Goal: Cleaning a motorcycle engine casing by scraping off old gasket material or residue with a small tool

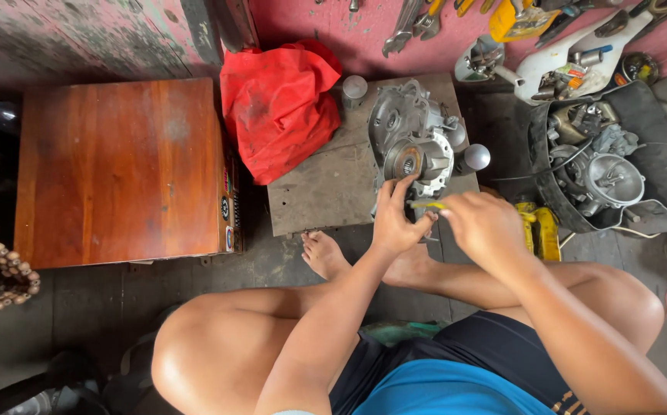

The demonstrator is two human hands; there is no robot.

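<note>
A grey metal engine casing (pixel 414 138) lies on a worn wooden board (pixel 326 188) on the floor in front of me. My left hand (pixel 395 219) rests at the casing's near edge, fingers curled against it. My right hand (pixel 483 227) is closed around a tool with a yellow-green handle (pixel 428 205), whose tip points at the casing's lower part, right beside my left fingers. The tool's tip is hidden behind my left hand.
A red bag (pixel 280 107) lies on the board's left end. A brown wooden box (pixel 118 169) stands to the left. A black tray (pixel 648 154) of engine parts sits at the right. Wrenches (pixel 410 23) lie by the pink wall. My bare feet (pixel 326 253) rest below the board.
</note>
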